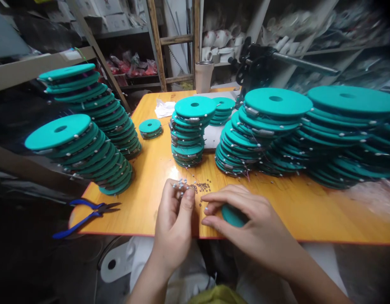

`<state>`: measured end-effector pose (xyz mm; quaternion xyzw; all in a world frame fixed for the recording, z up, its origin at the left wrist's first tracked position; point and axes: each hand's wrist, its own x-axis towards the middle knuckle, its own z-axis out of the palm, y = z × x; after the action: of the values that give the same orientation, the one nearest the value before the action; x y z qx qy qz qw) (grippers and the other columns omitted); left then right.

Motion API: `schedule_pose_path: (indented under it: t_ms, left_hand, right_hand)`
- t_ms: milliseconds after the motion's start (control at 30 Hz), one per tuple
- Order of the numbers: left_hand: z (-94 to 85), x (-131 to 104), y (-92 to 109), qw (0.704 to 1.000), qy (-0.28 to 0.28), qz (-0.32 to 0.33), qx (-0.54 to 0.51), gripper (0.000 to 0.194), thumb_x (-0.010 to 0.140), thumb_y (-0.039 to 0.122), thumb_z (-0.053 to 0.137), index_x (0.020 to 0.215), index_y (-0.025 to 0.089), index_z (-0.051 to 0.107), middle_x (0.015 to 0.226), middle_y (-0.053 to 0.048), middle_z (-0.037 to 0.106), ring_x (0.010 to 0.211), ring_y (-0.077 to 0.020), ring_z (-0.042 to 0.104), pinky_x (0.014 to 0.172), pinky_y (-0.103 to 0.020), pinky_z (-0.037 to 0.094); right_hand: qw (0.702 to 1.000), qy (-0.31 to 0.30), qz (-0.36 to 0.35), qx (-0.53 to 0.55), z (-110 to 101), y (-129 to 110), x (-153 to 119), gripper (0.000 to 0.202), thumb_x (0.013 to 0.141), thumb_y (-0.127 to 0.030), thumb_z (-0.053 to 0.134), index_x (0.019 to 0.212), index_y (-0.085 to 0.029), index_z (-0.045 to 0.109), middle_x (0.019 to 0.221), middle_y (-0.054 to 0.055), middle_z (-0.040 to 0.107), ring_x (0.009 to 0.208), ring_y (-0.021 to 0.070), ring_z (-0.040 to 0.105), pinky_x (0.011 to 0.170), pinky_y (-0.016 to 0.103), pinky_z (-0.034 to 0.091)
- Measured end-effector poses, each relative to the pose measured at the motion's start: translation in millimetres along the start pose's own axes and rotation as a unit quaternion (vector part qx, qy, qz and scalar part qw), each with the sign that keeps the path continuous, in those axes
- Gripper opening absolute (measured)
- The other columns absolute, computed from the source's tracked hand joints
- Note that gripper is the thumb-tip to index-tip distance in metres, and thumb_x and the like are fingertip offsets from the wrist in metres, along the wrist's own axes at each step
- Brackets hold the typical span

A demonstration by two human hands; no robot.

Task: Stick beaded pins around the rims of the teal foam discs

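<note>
My left hand (175,219) is closed near the table's front edge, thumb pressed against the curled forefinger. Small pale blue bead-like heads (181,183) stick out over its fingers; what they are attached to is too small to make out. To its right, my right hand (248,211) has thumb and forefinger apart. A pale blue speck (206,208) shows at one of its fingertips; whether it is gripped is unclear. Under that palm lies a teal spool (233,216), partly hidden. Just beyond both hands, small dark beads (203,185) lie scattered on the wooden table (147,211).
Leaning stacks of teal spools stand left (58,131), centre (195,107) and right (277,103), with a short stack (149,126) between. Blue-handled pliers (93,213) overhang the left edge. A cup (203,77) and a dark lever machine (256,63) stand behind.
</note>
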<state>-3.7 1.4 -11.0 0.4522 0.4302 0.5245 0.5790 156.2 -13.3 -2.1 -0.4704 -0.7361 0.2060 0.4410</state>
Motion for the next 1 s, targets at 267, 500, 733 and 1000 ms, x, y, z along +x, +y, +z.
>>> schedule_pose_path:
  t_ms: [267,500,733,1000]
  left_hand:
    - [0.7,-5,-3,0.997,-0.023,0.04,0.057,0.025,0.097,0.041,0.054,0.086,0.02,0.046,0.077,0.002,0.048,0.064,-0.0063,0.042,0.058,-0.019,0.036]
    - [1.2,2,2,0.988,0.096,0.081,-0.087,0.028,0.092,0.036,0.063,0.084,0.022,0.04,0.06,0.009,0.034,0.045,-0.0033,0.028,0.041,-0.015,0.025]
    - [4.2,8,3,0.985,0.043,0.048,-0.157,0.033,0.091,0.036,0.065,0.079,0.02,0.039,0.058,0.01,0.033,0.044,-0.0016,0.029,0.042,-0.012,0.028]
    - [-6.1,3,10,0.987,0.081,0.132,-0.031,0.017,0.096,0.03,0.059,0.088,0.019,0.049,0.088,0.002,0.06,0.048,0.0009,0.039,0.046,-0.014,0.033]
  right_hand:
    - [0.999,0.001,-0.039,0.009,3,-1,1,0.006,0.089,-0.02,0.068,0.096,-0.02,0.07,0.083,-0.001,0.068,0.078,0.0105,0.062,0.074,0.025,0.046]
    - [0.996,-0.015,-0.07,-0.054,-11,-5,2,0.023,0.092,-0.013,0.055,0.068,-0.015,0.052,0.07,0.0,0.05,0.072,0.0109,0.047,0.069,0.027,0.035]
    - [0.984,-0.029,-0.085,-0.151,-31,2,-17,0.011,0.095,-0.015,0.055,0.085,-0.018,0.059,0.081,0.003,0.057,0.079,0.0145,0.051,0.07,0.028,0.039]
    - [0.949,-0.037,-0.115,-0.291,-51,5,-44,0.025,0.099,-0.038,0.054,0.112,-0.017,0.06,0.1,0.008,0.063,0.089,0.0195,0.056,0.074,0.032,0.046]
